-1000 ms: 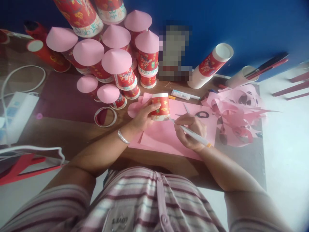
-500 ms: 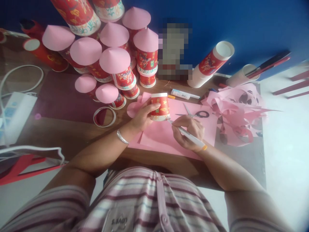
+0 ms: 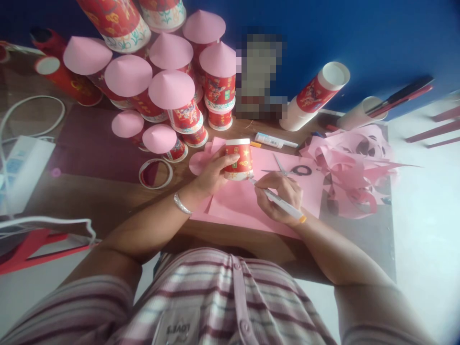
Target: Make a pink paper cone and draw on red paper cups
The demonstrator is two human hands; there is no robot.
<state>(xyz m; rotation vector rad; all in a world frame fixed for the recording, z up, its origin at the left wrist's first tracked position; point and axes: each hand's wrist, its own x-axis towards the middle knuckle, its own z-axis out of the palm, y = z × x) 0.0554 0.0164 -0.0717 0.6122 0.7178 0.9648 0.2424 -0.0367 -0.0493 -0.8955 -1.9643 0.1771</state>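
Observation:
My left hand (image 3: 214, 173) is wrapped round a red paper cup (image 3: 241, 160) with gold patterns and white bands at both ends. The cup is held upside down, its wide white rim toward me. In my right hand (image 3: 280, 195) is a white marker (image 3: 283, 204) with an orange end. Its tip is at the cup's lower white band; whether it touches, I cannot tell. Beneath both hands lie pink paper sheets (image 3: 244, 206). Scissors (image 3: 285, 168) rest on the paper just beyond my right hand, partly hidden by it.
Several red cup towers with pink cone roofs (image 3: 171, 89) stand at the back left. A tape roll (image 3: 155, 174) lies left of my hand. Leaning cups (image 3: 316, 93), a glue stick (image 3: 269, 140), a pen holder (image 3: 362, 112) and pink paper scraps (image 3: 359, 167) are at the back and right.
My right hand and the marker have shifted very slightly to the left along the cup's lower band. My left hand still holds the cup in nearly the same place.

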